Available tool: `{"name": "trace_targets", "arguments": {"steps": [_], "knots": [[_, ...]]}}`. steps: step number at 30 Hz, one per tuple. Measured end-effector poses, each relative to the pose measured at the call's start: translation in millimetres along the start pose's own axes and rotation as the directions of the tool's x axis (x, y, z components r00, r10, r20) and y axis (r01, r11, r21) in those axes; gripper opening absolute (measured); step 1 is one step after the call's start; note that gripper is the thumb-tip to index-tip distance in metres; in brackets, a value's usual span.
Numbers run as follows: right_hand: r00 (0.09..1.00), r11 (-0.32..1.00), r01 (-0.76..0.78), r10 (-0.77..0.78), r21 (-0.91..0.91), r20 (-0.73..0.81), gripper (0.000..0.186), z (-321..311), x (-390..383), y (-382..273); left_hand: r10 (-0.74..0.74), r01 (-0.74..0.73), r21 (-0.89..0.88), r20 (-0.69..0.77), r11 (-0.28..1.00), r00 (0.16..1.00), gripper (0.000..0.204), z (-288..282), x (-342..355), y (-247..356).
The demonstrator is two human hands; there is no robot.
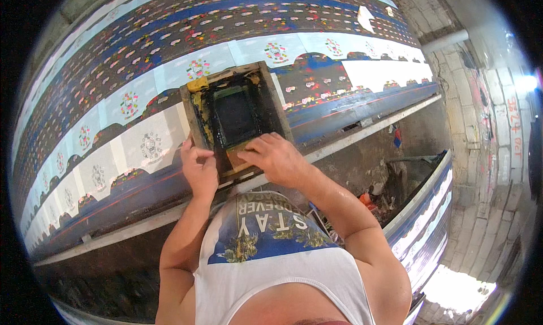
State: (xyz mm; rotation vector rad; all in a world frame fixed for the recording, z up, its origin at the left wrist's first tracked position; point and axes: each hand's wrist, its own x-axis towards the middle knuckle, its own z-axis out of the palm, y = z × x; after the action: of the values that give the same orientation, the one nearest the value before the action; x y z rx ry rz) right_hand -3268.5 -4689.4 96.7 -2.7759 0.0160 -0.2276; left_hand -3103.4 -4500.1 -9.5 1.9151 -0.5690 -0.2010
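A wooden screen-printing frame [275,93] lies on the long printing table, its inside smeared with dark ink around a dark mesh window [235,116]. My left hand [199,168] is closed at the frame's near left corner, with the thumb over its edge. Bent fingers of my right hand [276,159] grip a brownish wooden piece that looks like a squeegee [233,159], at the near end inside the frame. Its lower part is hidden. Beside the frame, to the left, pale sheets carry a grey outline print [151,147].
Rows of printed sheets with colourful round motifs [276,52] cover the table beyond the frame. A pale rail [362,131] runs along its near edge. Behind on the right stands another printed table [424,212], with rags and clutter [370,200] nearby. A block wall [492,144] rises at the right.
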Motion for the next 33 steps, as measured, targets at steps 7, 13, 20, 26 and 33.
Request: {"name": "trace_targets", "arguments": {"steps": [7,13,20,26,33], "knots": [[0.993,0.991,-0.112,0.108,0.077,0.052,0.055,5,-21,-19,-0.024,0.024,-0.113,-0.002,0.993,1.000,0.018,1,4,3],[0.910,0.947,-0.271,0.311,0.175,-0.273,0.052,6,-37,-19,-0.014,0.014,-0.141,-0.004,0.990,1.000,0.020,1,1,1],[0.573,0.411,-0.496,0.817,0.765,-0.067,0.053,32,-88,23,0.116,-0.122,-0.132,-0.052,0.984,0.992,0.022,0,-4,19],[0.667,0.515,-0.298,0.715,0.804,-0.211,0.052,13,-104,33,0.244,-0.259,-0.155,-0.106,0.953,0.964,0.023,5,5,58],[0.759,0.533,-0.043,0.568,0.845,-0.319,0.046,-22,-164,80,0.134,-0.165,-0.241,-0.139,0.956,0.981,0.022,50,-19,107]]}}
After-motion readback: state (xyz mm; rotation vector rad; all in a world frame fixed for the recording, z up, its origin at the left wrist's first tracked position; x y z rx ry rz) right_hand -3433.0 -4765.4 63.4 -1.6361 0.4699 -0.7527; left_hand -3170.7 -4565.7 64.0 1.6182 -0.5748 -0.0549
